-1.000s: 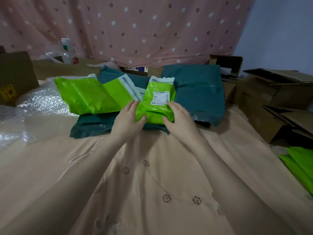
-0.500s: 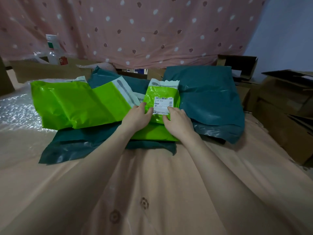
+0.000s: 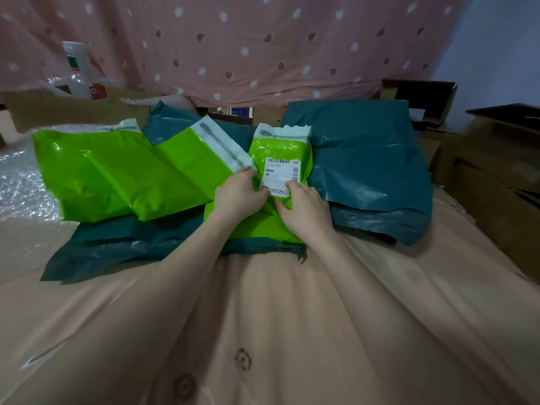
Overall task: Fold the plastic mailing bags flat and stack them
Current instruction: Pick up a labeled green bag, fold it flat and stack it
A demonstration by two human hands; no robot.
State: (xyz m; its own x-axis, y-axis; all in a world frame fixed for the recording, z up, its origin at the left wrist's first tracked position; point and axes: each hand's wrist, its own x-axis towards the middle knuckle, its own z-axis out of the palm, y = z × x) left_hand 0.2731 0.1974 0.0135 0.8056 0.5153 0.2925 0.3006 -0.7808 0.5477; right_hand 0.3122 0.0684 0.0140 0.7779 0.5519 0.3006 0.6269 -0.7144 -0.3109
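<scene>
A small bright green mailing bag (image 3: 282,150) with a white shipping label lies on a dark teal bag (image 3: 122,244). Its lower half lies flat and its upper half stands up. My left hand (image 3: 236,195) grips the bag's left side beside the label, thumb on the front. From the right, my right hand (image 3: 304,209) holds it with fingertips at the label's lower edge. Two larger green bags (image 3: 117,176) lie overlapping to the left. Another dark teal bag (image 3: 365,162) lies to the right.
All of this rests on a peach bedsheet (image 3: 292,317). Bubble wrap (image 3: 20,188) is spread at the left. Cardboard boxes (image 3: 496,171) stand along the right, and more cardboard (image 3: 58,109) with a plastic bottle (image 3: 77,71) at the back left. A dotted pink curtain hangs behind.
Both hands slid from the small green bag's near edge up to its label. The bag's upper half now stands up from the flat lower half. The view has moved closer.
</scene>
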